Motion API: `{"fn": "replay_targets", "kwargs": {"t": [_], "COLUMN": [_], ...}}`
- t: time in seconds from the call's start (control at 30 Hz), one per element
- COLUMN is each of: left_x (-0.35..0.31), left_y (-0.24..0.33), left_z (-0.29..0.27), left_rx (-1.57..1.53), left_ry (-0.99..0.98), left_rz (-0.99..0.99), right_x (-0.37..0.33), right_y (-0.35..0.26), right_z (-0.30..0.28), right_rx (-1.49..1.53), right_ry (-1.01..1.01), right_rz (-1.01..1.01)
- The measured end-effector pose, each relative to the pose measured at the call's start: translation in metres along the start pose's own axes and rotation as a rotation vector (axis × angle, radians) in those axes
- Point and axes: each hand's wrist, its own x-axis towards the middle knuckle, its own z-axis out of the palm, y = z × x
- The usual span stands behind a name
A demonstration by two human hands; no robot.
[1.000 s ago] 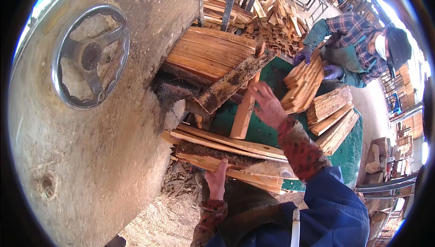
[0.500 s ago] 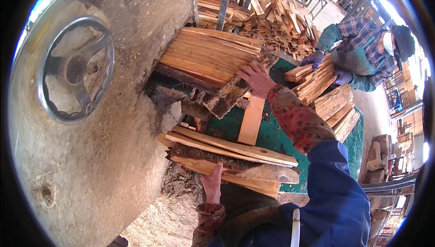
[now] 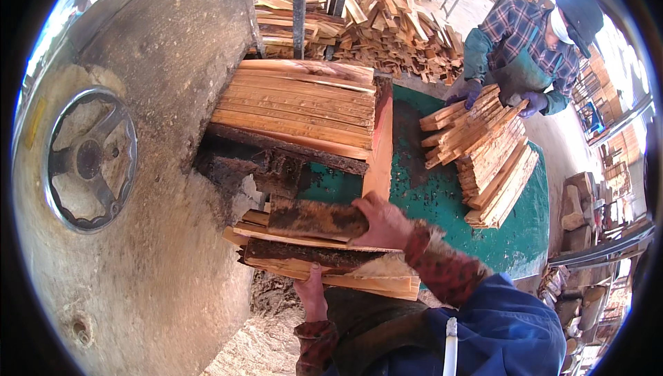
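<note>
My left hand [image 3: 312, 294] is closed on the near edge of a small pile of rough, bark-edged wooden slabs [image 3: 359, 281], its thumb over the top and its other fingers mostly hidden. My right hand [image 3: 383, 220] grips the right end of a short, dark, bark-covered board [image 3: 314, 218], which lies along the far side of this pile. Beyond my hands, a tight row of sawn planks [image 3: 297, 107] sits against the machine. One pale flat strip of wood [image 3: 378, 162] runs from beside that row toward my right hand.
A big machine panel [image 3: 159, 134] with a metal handwheel [image 3: 90, 160] fills the left. Across the green table [image 3: 428, 203], a co-worker in gloves [image 3: 532, 103] holds a bundle of boards [image 3: 476, 127], with more stacked boards [image 3: 501, 182] nearby. Behind lies a heap of offcuts [image 3: 394, 31].
My right hand has drawn the bark-covered board from the end of the plank row back onto the near pile. My left hand stays on the slabs. The co-worker's bundle has shifted.
</note>
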Motion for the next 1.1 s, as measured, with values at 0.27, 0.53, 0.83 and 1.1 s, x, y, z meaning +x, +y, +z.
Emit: {"fn": "replay_targets", "kwargs": {"t": [0.27, 0.53, 0.83, 1.1], "left_x": [-0.02, -0.017, -0.018, -0.019], "left_y": [0.015, 0.031, 0.039, 0.04], "left_z": [0.005, 0.024, 0.027, 0.03], "left_rx": [-0.213, -0.069, 0.084, 0.011], "left_ry": [-0.031, -0.043, 0.086, 0.022], "left_rz": [-0.144, -0.004, -0.024, 0.046], "right_x": [-0.064, -0.066, 0.008, 0.086], "right_y": [-0.028, -0.031, 0.013, 0.036], "right_z": [0.049, 0.051, 0.014, 0.004], "right_rx": [-0.058, -0.12, -0.053, -0.407], "right_ry": [0.047, 0.03, 0.208, 0.228], "right_rz": [-0.175, -0.209, -0.197, -0.21]}}
